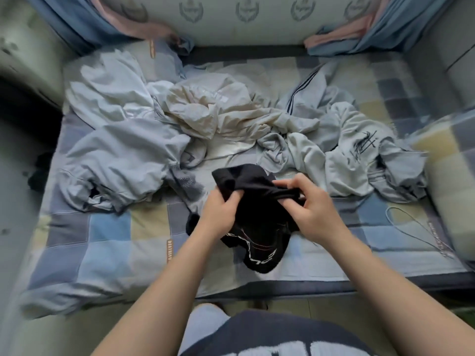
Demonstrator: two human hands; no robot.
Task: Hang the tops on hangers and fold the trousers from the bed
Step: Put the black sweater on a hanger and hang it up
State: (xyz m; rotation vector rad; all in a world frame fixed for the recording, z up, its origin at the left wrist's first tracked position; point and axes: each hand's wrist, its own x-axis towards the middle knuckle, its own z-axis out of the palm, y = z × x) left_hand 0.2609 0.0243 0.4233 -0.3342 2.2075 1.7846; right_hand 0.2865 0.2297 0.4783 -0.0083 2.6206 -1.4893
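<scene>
A black garment (257, 227) with pale line print hangs bunched just above the near part of the bed. My left hand (221, 211) grips its upper left fold, and my right hand (308, 209) pinches a twisted edge at its upper right. Behind it lies a heap of clothes: a light blue garment (115, 140) at the left, a cream one (213, 109) in the middle, and a pale grey top with dark scribble print (359, 150) at the right. I cannot tell which pieces are tops or trousers.
The bed wears a checked sheet (108, 227) in blue, grey and yellow. A thin wire hanger (416, 229) lies on the sheet at the right. A checked pillow (452, 186) sits at the right edge. Blue and pink curtains (84, 24) hang at both back corners.
</scene>
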